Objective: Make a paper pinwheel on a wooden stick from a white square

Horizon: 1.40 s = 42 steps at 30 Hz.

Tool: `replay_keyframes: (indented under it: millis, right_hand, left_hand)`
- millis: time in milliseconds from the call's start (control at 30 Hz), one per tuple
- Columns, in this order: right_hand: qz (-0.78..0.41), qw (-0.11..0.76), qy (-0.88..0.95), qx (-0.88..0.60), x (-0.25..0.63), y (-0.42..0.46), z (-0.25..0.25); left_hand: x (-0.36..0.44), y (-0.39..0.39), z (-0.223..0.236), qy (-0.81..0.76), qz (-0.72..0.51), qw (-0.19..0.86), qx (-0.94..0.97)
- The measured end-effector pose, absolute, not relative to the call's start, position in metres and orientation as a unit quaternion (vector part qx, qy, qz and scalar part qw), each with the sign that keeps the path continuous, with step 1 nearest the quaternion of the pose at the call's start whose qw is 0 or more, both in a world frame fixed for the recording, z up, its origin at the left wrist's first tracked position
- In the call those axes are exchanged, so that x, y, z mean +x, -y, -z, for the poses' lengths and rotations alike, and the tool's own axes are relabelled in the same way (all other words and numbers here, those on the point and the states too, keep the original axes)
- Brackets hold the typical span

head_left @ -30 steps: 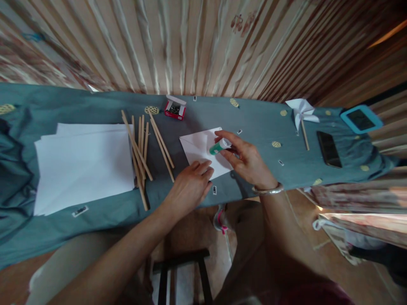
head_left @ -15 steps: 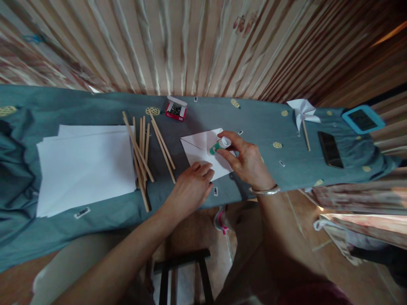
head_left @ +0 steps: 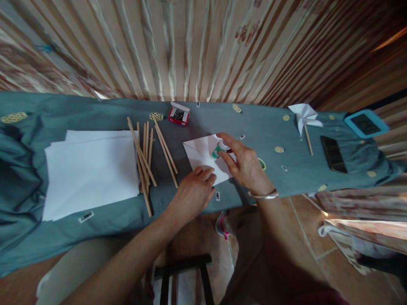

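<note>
A folded white paper square (head_left: 199, 149) lies on the cloth in front of me. My right hand (head_left: 246, 163), with a bracelet at the wrist, grips a green and white glue stick (head_left: 218, 150) between thumb and fingers. The glue stick is tilted over the middle of the paper; its lower end seems to touch it, though contact is hard to make out. My left hand (head_left: 195, 190) rests on the near edge of the paper, fingers slightly bent and laid on the sheet. A stray ring-shaped item (head_left: 261, 164), partly hidden, sits beyond my right hand.
Left of the paper lie several wooden sticks (head_left: 144, 156) and a stack of white sheets (head_left: 90, 173). Behind stands an opened red box (head_left: 179, 115) of small metallic pieces. A paper pinwheel (head_left: 305, 118), a dark phone (head_left: 333, 153) and a blue-framed device (head_left: 366, 123) lie to the right.
My right hand has tipped the glue stick, and its white end is now more covered by my fingers. My left hand stays on the paper. The whole view has shifted slightly.
</note>
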State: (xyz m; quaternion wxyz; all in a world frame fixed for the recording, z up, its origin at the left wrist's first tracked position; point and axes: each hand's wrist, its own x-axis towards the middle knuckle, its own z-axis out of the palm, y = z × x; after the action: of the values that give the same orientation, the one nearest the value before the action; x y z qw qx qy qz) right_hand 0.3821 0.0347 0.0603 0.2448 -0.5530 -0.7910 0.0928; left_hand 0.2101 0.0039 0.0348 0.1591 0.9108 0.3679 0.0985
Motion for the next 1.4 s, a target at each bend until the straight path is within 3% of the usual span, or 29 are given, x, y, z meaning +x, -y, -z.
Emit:
replay_keyframes:
  millis: [333, 733, 1400]
  right_hand:
    - [-0.164, 0.251, 0.782, -0.547, 0.388, -0.030, -0.069]
    - [-0.115, 0.269, 0.756, -0.586, 0.378, -0.028, -0.061]
    - [-0.086, 0.217, 0.793, -0.562, 0.372, -0.022, -0.067]
  left_hand:
    - [0.210, -0.005, -0.035, -0.374, -0.094, 0.156, 0.910]
    - [0.210, -0.004, -0.034, -0.375, -0.089, 0.167, 0.908]
    - [0.210, -0.004, -0.036, -0.376, -0.089, 0.174, 0.906]
